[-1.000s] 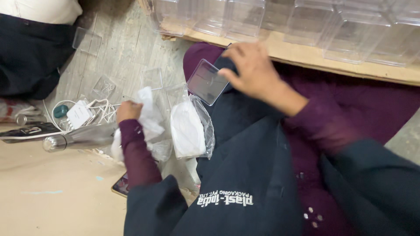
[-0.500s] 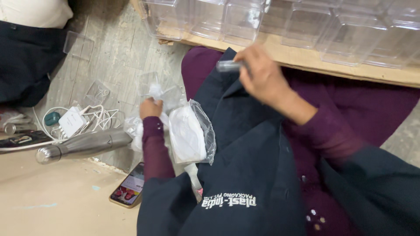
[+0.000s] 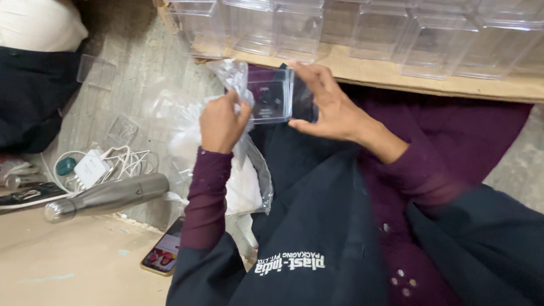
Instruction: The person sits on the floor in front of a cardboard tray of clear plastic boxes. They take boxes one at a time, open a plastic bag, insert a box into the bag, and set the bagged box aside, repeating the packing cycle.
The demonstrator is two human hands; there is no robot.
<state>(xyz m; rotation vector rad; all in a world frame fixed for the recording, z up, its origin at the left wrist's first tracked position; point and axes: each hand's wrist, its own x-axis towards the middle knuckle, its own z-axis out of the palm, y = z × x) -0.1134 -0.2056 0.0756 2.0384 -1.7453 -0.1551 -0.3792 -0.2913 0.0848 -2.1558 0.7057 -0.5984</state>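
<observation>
1. Far left on the floor: a brushed steel cylindrical bottle lies on its side, with a white charger and tangled cable just behind it. The bottle is round and unchocked, so your elbow or knee could set it rolling.
2. A smartphone with a lit screen lies flat, just beside your left sleeve. Drop that forearm and you could press on it or sweep it away.
3. Your left hand is closed in a pinch on a crinkled clear plastic bag. More bag, with white contents, hangs below the wrist over your lap. Thin film could tear or slide out if you tug.
4. The small clear plastic box is at centre, in the air above your lap, touching the bag. Its walls are slick; a skewed feed could snag the bag on a corner.
5. Your right hand is clamped on the box, thumb under and fingers over the far side. Squeeze hard and the thin walls may flex or pop.
6. Rows of empty clear plastic boxes stand on the wooden board just behind your hands. Lifting could knock one off.
</observation>
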